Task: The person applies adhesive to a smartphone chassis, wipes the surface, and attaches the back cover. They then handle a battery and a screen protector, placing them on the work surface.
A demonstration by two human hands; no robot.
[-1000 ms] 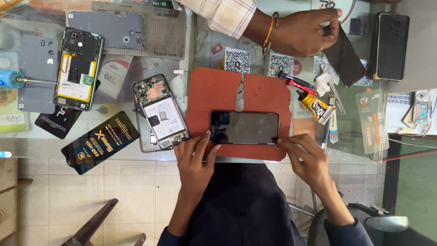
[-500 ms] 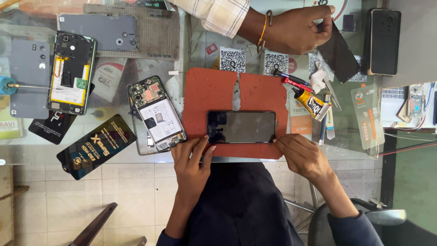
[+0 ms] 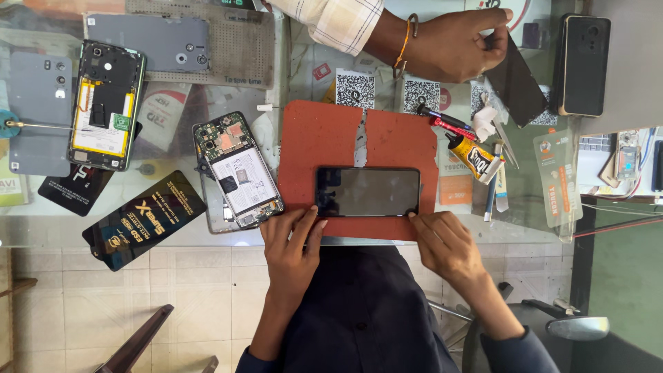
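The work surface is a glass-topped table [image 3: 532,214] set over a pale tiled floor, and it carries several part-dismantled handsets and tools. The largest item near the hands is a red-orange mat [image 3: 324,138], split by a tear down its middle, lying just beyond both hands. On the near edge of the mat lies a dark smartphone [image 3: 367,192], screen up and flat, its long side running between the two hands. The left hand [image 3: 290,249] rests at the phone's near left corner, fingers together, with fingertips touching the edge; it is not closed around the body. The right hand [image 3: 449,245] sits at the near right corner with one fingertip at the edge, likewise not clamped. Judged by appearance, the phone is light, rigid and thin, with a smooth glass face that is slippery and fragile; hold is best taken on the two short ends or long side rails, not on the glass. Left of the left hand lies an opened phone [image 3: 238,171] with exposed battery and board. Beyond the right hand lie a yellow glue tube [image 3: 473,157] and, further off, another person's hand [image 3: 456,45] holding a dark sheet.
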